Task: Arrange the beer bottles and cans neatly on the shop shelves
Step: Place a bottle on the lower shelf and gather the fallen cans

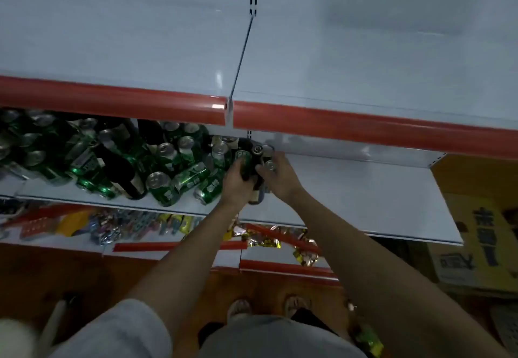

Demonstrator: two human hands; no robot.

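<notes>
A jumble of green beer cans [165,188] and dark beer bottles [120,172] lies on the left half of the middle white shelf [364,198], some upright and some tipped over. My left hand [235,182] grips a green can [244,161] at the right end of the heap. My right hand [277,175] is curled round a dark bottle [256,158] just beside it, with silver-topped cans [269,164] against its fingers. Both hands are close together over the shelf's middle.
The top shelf [364,77] with its red front strip runs above. A lower shelf holds snack packets [126,226]. A yellow cardboard box [482,231] stands at the right. My feet are on the brown floor [84,273] below.
</notes>
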